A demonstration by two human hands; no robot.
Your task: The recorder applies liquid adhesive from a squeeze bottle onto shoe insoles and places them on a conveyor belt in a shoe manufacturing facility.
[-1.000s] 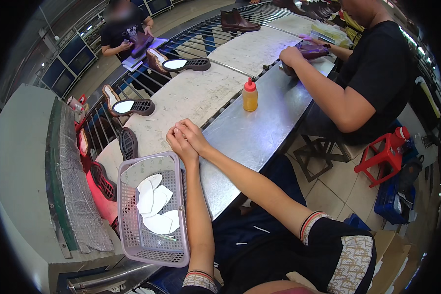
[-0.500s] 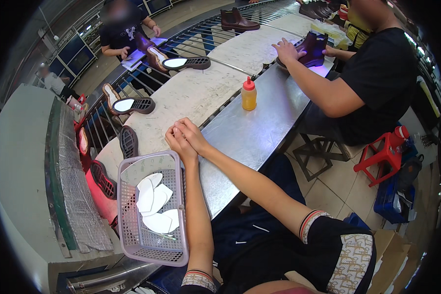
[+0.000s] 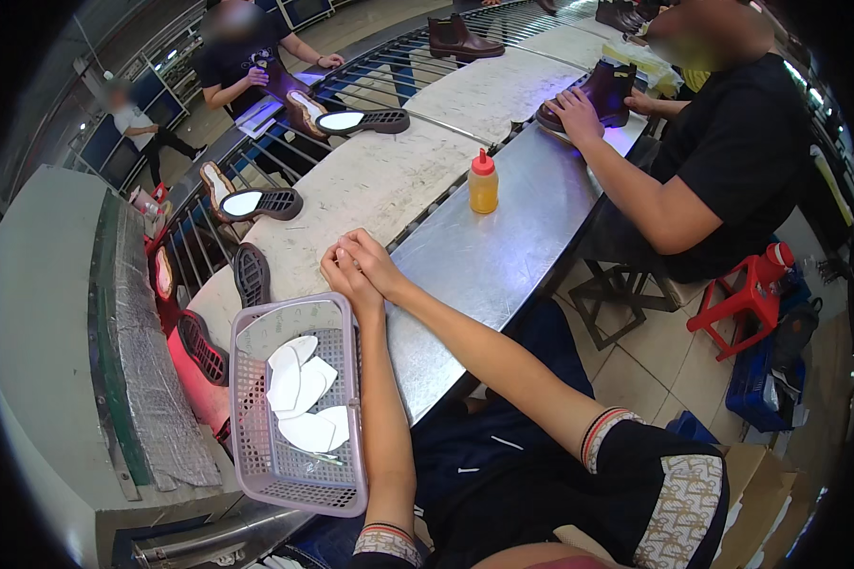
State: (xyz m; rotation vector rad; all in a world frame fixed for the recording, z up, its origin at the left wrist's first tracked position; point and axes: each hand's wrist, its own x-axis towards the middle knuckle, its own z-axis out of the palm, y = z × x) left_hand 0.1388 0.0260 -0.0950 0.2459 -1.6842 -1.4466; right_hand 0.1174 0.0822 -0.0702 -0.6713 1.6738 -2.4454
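Observation:
My left hand (image 3: 347, 283) and my right hand (image 3: 371, 262) are clasped together on the near edge of the pale conveyor belt. Both have curled fingers, the right lying over the left, and no object shows in them. Beside my left forearm a lilac plastic basket (image 3: 358, 446) holds several white rounded insole pieces (image 3: 306, 384). A squeeze bottle (image 3: 483, 182) with a red cap and yellow liquid stands upright on the metal worktable (image 3: 531, 228), apart from my hands. Beyond the basket, a black shoe sole (image 3: 250, 275) lies on the belt.
More soles with white inserts (image 3: 254, 203) lie by brown boots along the rollers. At right, a co-worker (image 3: 740, 161) holds a brown ankle boot (image 3: 609, 93); across the line stands another person (image 3: 247, 57). A red stool (image 3: 742, 303) is on the floor at right.
My hands stay clasped in place. The right co-worker's near hand has moved lower on the boot. The person across the line has raised a hand, and a distant person at left has shifted.

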